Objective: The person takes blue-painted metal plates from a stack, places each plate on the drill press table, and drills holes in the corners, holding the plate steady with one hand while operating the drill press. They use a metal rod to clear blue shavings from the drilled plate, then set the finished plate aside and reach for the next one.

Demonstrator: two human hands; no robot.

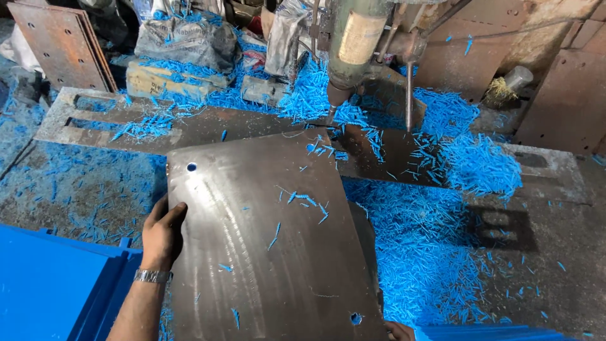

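Note:
A large dark steel plate lies tilted on the drill table, with small round holes at its near-left, far-right and near-right corners. My left hand, a metal watch on its wrist, grips the plate's left edge. Only the fingertips of my right hand show at the bottom edge, touching the plate's near-right corner. The drill bit of the green drill press hangs just above the plate's far corner hole.
Blue shavings cover the table and floor in heaps. Blue painted sheets are stacked at the lower left, another at the lower right. Rusty plates lean at the back left and right. Sacks lie behind the press.

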